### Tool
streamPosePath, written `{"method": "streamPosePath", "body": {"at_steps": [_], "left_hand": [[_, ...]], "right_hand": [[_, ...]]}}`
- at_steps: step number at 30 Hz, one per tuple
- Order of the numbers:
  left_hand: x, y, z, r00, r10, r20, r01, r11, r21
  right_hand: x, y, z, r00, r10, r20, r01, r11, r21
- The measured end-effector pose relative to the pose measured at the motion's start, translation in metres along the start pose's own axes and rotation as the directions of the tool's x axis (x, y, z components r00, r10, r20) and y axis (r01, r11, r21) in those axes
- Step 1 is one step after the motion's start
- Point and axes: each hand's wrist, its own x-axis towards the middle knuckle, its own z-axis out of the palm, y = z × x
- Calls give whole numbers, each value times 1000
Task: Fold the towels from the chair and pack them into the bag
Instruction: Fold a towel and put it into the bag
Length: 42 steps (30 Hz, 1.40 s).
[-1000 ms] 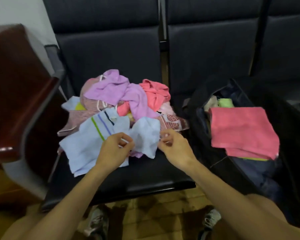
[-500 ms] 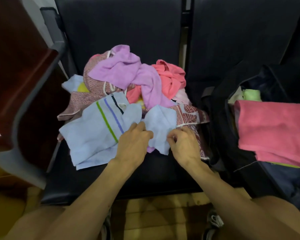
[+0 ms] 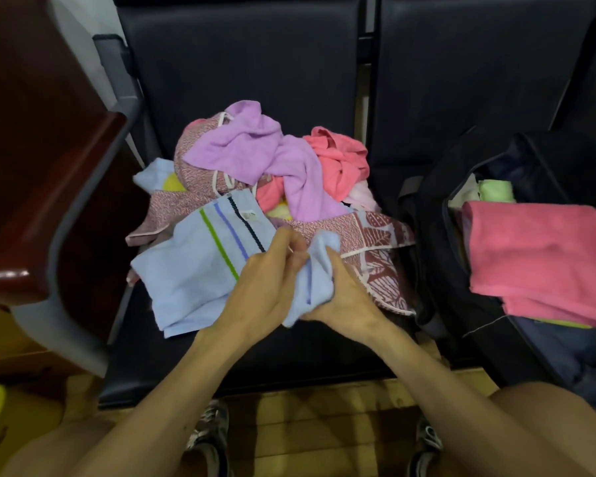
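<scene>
My left hand point(image 3: 269, 290) and right hand point(image 3: 344, 297) both pinch the bunched end of the pale-blue striped terry towel point(image 3: 193, 270), matching corners for folding, I judge.

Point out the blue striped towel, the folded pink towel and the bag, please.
blue striped towel point(image 3: 193, 270): head view, on the flat part left of its green stripe.
folded pink towel point(image 3: 537, 256): head view, on the middle of its top face.
bag point(image 3: 434, 263): head view, on its dark left wall.

I am holding a light blue towel point(image 3: 186, 277) with green, blue and dark stripes. A pink towel point(image 3: 537, 256) is lying nearby.
</scene>
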Motion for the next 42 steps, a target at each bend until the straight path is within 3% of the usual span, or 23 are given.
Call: {"method": "streamPosePath", "body": {"at_steps": [2,4,9,13,17,19,21,24,29,35,37,40,42], "left_hand": [[-5,4,-1,999,14,33,-7,977,-211],[-9,9,-4,996,26,87,7,934,-358],[-3,4,-21,994,-46,104,97,825,-557],[-9,-1,-25,973,-70,220,178,834,-523],[-24,-1,-20,911,12,412,196,867,-457],[-31,-1,-16,905,24,424,171,894,-414],[-38,3,-12,914,59,402,114,913,-393],[-51,15,-5,919,143,367,14,919,-393],[-63,27,2,949,157,274,-29,908,-418],[-62,17,-4,958,153,241,-58,931,-361],[-60,10,-6,930,125,345,1,940,-342],[-57,2,-15,824,101,557,58,964,-260],[-55,-5,-18,800,60,597,87,973,-215]], "right_hand": [[-5,-2,10,998,-10,70,20,989,-149],[-10,-8,18,992,-13,122,28,992,-127],[-49,-40,1,911,23,412,-159,941,298],[-75,-45,-21,831,3,556,-345,787,512],[-92,-34,-39,833,-9,553,-342,777,528],[-95,-25,-44,824,-17,566,-346,777,526],[-100,-21,-45,860,7,511,-302,814,496],[-114,-19,-44,959,69,274,-125,973,195],[-118,-12,-42,998,-51,-28,50,998,-29],[-114,-21,-66,953,-99,-288,136,984,114],[-115,-24,-78,935,-56,-351,133,971,199],[-114,-21,-93,932,5,-363,102,957,273],[-114,-18,-99,932,22,-361,84,958,275]]}}
